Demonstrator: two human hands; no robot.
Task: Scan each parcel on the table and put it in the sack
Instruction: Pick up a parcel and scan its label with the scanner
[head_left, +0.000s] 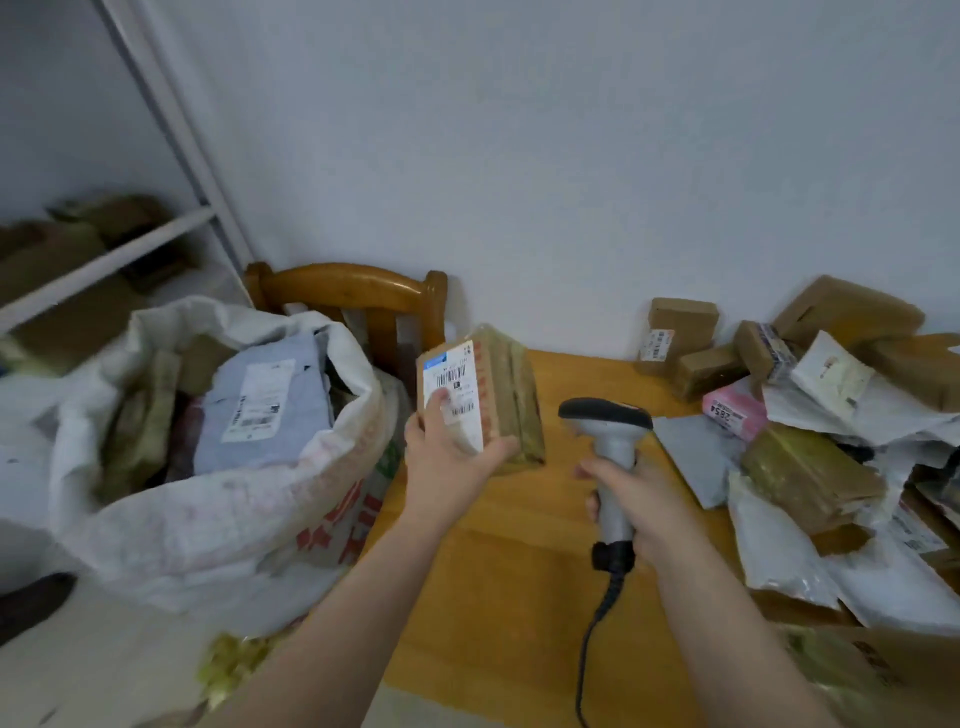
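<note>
My left hand (447, 457) grips a brown cardboard parcel (506, 395) with a white barcode label, held up over the left edge of the wooden table (519, 561). My thumb lies on the label. My right hand (631, 501) holds a grey barcode scanner (613, 447) by its handle, its dark head just right of the parcel. A large white sack (218, 499) stands open left of the table, with a grey mailer bag (265, 400) and other parcels inside.
A heap of cardboard boxes (810, 473), white and grey mailer bags and a pink parcel (732, 408) covers the table's right side. A wooden chair (353, 296) stands behind the sack against the wall. Shelving with boxes (78, 260) is at far left. The scanner's cable (592, 639) trails down.
</note>
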